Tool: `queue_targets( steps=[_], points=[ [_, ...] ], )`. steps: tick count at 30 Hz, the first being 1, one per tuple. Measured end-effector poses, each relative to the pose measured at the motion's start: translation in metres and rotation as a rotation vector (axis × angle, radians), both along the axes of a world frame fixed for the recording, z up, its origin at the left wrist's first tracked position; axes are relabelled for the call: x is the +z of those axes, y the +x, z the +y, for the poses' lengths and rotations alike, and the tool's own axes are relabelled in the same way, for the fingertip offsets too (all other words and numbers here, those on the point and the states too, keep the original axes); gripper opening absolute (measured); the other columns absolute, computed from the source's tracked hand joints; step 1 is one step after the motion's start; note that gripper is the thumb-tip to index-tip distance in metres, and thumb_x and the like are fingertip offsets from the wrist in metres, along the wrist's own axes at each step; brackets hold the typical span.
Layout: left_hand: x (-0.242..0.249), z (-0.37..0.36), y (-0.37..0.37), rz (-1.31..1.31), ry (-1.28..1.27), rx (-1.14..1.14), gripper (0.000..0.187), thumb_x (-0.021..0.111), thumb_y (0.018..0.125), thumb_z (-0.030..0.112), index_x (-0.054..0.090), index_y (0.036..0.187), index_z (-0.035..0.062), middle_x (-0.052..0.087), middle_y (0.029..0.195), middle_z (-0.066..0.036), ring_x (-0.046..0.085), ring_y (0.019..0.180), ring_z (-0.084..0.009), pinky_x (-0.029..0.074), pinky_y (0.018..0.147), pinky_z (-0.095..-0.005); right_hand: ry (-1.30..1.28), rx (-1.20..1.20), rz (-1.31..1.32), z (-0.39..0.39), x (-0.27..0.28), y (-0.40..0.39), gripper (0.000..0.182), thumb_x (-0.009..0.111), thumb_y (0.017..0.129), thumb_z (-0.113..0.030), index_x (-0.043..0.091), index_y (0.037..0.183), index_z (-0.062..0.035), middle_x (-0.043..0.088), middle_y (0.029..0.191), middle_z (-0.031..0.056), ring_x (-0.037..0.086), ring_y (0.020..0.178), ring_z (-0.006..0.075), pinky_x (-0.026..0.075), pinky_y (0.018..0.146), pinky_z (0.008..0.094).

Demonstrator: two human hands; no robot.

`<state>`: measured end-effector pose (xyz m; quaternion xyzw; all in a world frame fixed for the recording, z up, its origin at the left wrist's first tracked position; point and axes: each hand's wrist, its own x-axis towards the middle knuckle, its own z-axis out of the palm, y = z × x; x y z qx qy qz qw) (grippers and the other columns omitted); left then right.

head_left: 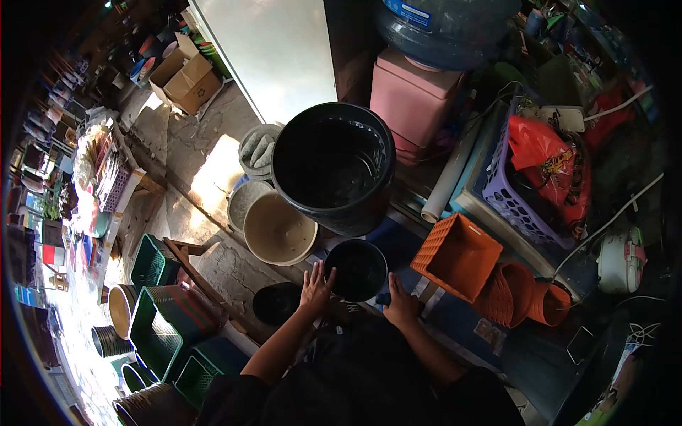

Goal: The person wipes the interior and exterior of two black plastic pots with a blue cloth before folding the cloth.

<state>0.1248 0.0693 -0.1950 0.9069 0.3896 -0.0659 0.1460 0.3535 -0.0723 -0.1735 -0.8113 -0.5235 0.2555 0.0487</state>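
A small round black pot (pixel 356 270) stands between my two hands, low in the middle of the head view. My left hand (pixel 317 287) is at its left side, with the fingers spread and apart. At its right side is my right hand (pixel 402 304), near a small dark blue object (pixel 383 299); its fingers are partly bent, and whether they grip that object is unclear. Just beyond the small pot stands a large black bucket (pixel 332 160). To its left is a beige pot (pixel 280 228).
An orange basket (pixel 456 257) and brown-orange pots (pixel 506 295) lie to the right. Green baskets (pixel 170 326) are stacked at the lower left. A purple basket (pixel 526 192) and a pink dispenser (pixel 412 99) stand farther back. Another dark pot (pixel 276 304) sits left of my left hand.
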Motion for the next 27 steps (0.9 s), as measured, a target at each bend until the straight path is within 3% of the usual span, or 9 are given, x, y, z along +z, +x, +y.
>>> queue_targets(
  steps=[1,4,15,20,23,24,25,26,27],
  points=[
    [-0.007,0.003,-0.002,0.057,-0.026,0.043,0.107,0.075,0.068,0.060,0.027,0.152,0.0158,0.020,0.158,-0.020,0.017,0.148,-0.0299,0.015,0.117,-0.0558,-0.012,0.018,-0.006,0.000,-0.005,0.003,0.099,0.074,0.073,-0.021,0.016,0.153,-0.0124,0.034,0.154,0.0104,0.068,0.088,0.0319,0.050,0.074,0.0473],
    [-0.016,0.006,-0.004,0.114,-0.103,0.053,0.111,0.075,0.069,0.058,0.021,0.152,0.0072,0.021,0.158,-0.017,0.019,0.148,-0.0296,0.015,0.117,-0.0553,-0.031,0.043,-0.025,0.002,-0.006,0.005,0.101,0.074,0.073,-0.021,0.014,0.154,-0.0148,0.034,0.154,0.0098,0.068,0.086,0.0314,0.050,0.075,0.0475],
    [-0.003,0.010,-0.001,0.124,-0.212,0.134,0.113,0.077,0.070,0.054,0.017,0.153,0.0071,0.023,0.159,-0.010,0.026,0.145,-0.0257,0.021,0.116,-0.0539,-0.056,0.103,-0.020,0.004,-0.002,-0.002,0.104,0.074,0.073,-0.021,0.010,0.155,-0.0155,0.035,0.154,0.0100,0.068,0.085,0.0310,0.050,0.075,0.0463],
    [0.004,0.012,0.002,0.107,-0.302,0.174,0.113,0.078,0.070,0.054,0.016,0.153,0.0081,0.023,0.159,-0.011,0.033,0.142,-0.0272,0.025,0.114,-0.0544,-0.095,0.095,0.079,0.008,0.006,0.002,0.102,0.072,0.074,-0.018,0.009,0.154,-0.0150,0.042,0.149,0.0093,0.065,0.101,0.0341,0.051,0.081,0.0463],
    [0.007,0.004,-0.001,0.090,-0.196,0.183,0.103,0.076,0.074,0.049,0.021,0.153,0.0122,0.022,0.159,-0.010,0.039,0.138,-0.0280,0.028,0.113,-0.0520,-0.076,0.050,0.055,0.006,0.005,0.001,0.085,0.068,0.079,-0.023,0.024,0.151,-0.0120,0.052,0.140,0.0120,0.064,0.106,0.0332,0.051,0.085,0.0466],
    [0.006,-0.001,-0.006,-0.055,-0.139,0.231,0.085,0.074,0.078,0.045,0.035,0.146,0.0124,0.032,0.153,-0.012,0.044,0.133,-0.0294,0.033,0.110,-0.0494,-0.076,0.070,0.053,0.011,0.010,0.002,0.085,0.068,0.079,-0.023,0.024,0.151,-0.0120,0.052,0.140,0.0120,0.064,0.106,0.0332,0.051,0.085,0.0466],
    [0.005,-0.009,-0.013,-0.197,-0.080,0.284,0.068,0.071,0.082,0.040,0.048,0.139,0.0125,0.042,0.148,-0.014,0.050,0.127,-0.0307,0.038,0.106,-0.0467,-0.256,0.100,0.053,0.017,0.016,0.005,0.073,0.067,0.080,-0.026,0.035,0.144,-0.0100,0.057,0.132,0.0142,0.063,0.107,0.0339,0.050,0.087,0.0467],
    [0.004,-0.013,-0.023,-0.198,-0.080,0.316,0.068,0.071,0.082,0.040,0.048,0.139,0.0125,0.042,0.148,-0.014,0.050,0.127,-0.0307,0.038,0.106,-0.0467,-0.436,0.135,0.047,0.021,0.022,0.005,0.062,0.065,0.082,-0.029,0.046,0.137,-0.0081,0.062,0.124,0.0164,0.063,0.107,0.0345,0.050,0.089,0.0467],
    [-0.005,-0.018,-0.038,-0.208,-0.220,0.369,0.048,0.066,0.086,0.037,0.057,0.125,0.0105,0.051,0.136,-0.015,0.055,0.119,-0.0322,0.042,0.100,-0.0454,-0.439,0.171,0.039,0.024,0.035,0.002,0.062,0.065,0.082,-0.029,0.046,0.137,-0.0081,0.062,0.124,0.0164,0.063,0.107,0.0345,0.050,0.089,0.0467]
  ],
)
